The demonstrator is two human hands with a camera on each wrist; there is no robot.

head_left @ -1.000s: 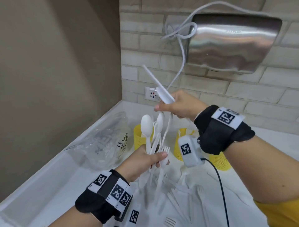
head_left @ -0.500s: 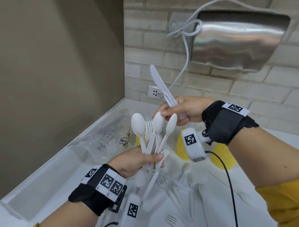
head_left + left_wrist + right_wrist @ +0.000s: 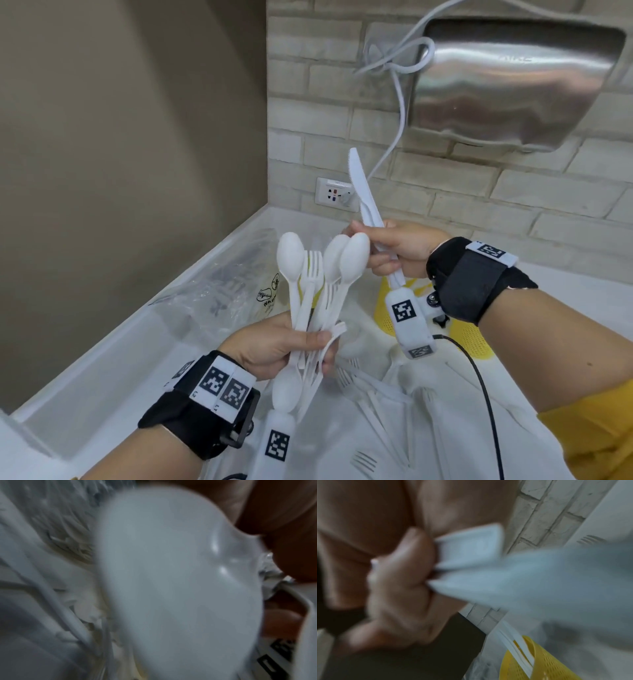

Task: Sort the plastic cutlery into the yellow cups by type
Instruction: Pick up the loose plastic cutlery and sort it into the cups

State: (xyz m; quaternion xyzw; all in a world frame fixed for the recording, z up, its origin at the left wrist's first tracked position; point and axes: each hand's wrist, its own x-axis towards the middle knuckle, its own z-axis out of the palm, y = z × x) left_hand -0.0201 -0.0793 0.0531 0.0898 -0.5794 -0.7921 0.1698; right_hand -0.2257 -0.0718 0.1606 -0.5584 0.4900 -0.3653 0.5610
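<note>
The left hand gripped a mixed bunch of spoons and forks; the right hand clutched knives, reaching for a spoon. Sorting looked underway; next, probably dropping knives into a yellow cup behind.

Right wrist view, heavy blur: right hand fills the left and top of frame, fingers curled round white cutlery handles that stick out toward the right. A larger white blurred shape crosses the right half, can't tell what it is. Pale brick wall behind; at the bottom right, a yellow perforated cup with white handles standing in it.
</note>
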